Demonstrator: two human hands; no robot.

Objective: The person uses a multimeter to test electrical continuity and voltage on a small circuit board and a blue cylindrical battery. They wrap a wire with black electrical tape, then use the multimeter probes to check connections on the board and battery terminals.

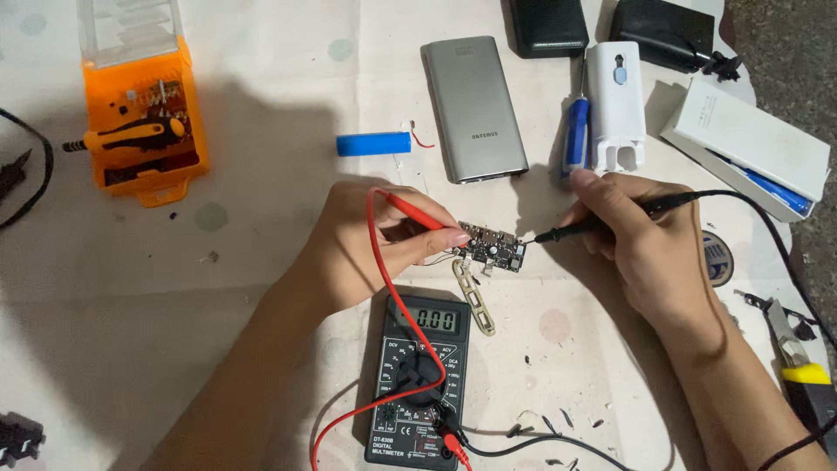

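My left hand (pixel 370 240) grips a red test probe (pixel 417 211), its tip down at the left end of a small black circuit board (pixel 494 248) with USB sockets. On the other side, my right hand (pixel 649 240) pinches a black test probe (pixel 602 221) whose tip touches the board's right end. Below the board lies a black digital multimeter (pixel 419 384), its display lit, with a red lead (pixel 384 349) looping over it and a black lead (pixel 523 443) running off its bottom. A thin beige strip (pixel 475 296) lies just under the board.
A blue cylindrical cell (pixel 373 144) and a grey power bank (pixel 473 107) lie beyond the board. An orange screwdriver kit (pixel 146 113) is at far left. A blue-handled screwdriver (pixel 575 131), white casing (pixel 615 105), white box (pixel 745 144) and black devices (pixel 549 26) crowd the upper right. A yellow cutter (pixel 802 371) lies right.
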